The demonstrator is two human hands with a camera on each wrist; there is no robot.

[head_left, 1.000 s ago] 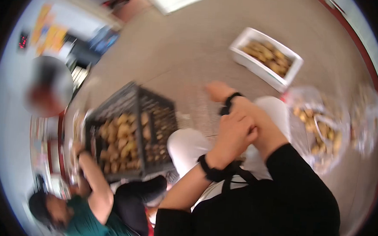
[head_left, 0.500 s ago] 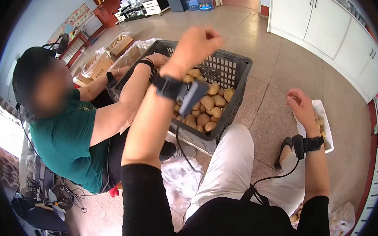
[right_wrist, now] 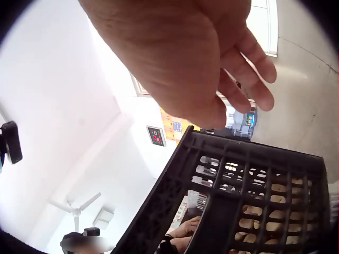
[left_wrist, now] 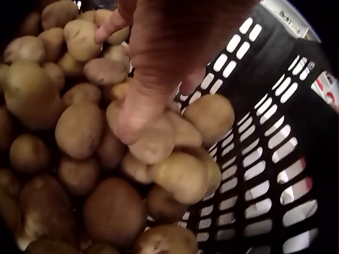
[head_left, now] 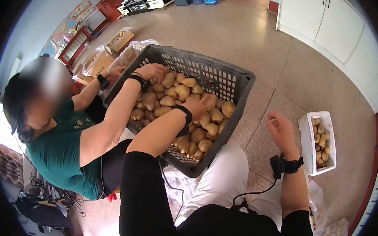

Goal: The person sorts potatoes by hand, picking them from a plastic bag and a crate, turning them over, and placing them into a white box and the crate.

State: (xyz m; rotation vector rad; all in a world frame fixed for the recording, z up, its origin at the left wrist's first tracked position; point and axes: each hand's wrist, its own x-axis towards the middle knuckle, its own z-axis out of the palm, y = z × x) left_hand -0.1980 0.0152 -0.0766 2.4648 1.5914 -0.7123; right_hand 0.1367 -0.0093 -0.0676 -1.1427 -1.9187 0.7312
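Note:
In the head view, a black plastic crate [head_left: 242, 88] full of potatoes [head_left: 182, 92] stands before my knees. My left hand [head_left: 197, 105] reaches down into it, among the potatoes near the right end. In the left wrist view its thumb [left_wrist: 135, 119] rests against a pale potato [left_wrist: 152, 145], and one finger stretches out over others; the rest of the fingers are largely hidden behind the hand. My right hand [head_left: 281, 130] hovers empty with loosely bent fingers, between the crate and a white foam box [head_left: 304, 143] of potatoes.
A person in a green shirt [head_left: 61, 141] sits at the left, one hand [head_left: 153, 72] on the crate's potatoes. Cardboard boxes [head_left: 98, 66] stand beyond that person. Plastic bags [head_left: 333, 234] lie at the lower right. A cable [head_left: 253, 194] runs from my right wrist.
My hands were together near my right side, then parted. The left swung over the crate and down into the potatoes; the right stays raised near the foam box. My view turned toward the crate.

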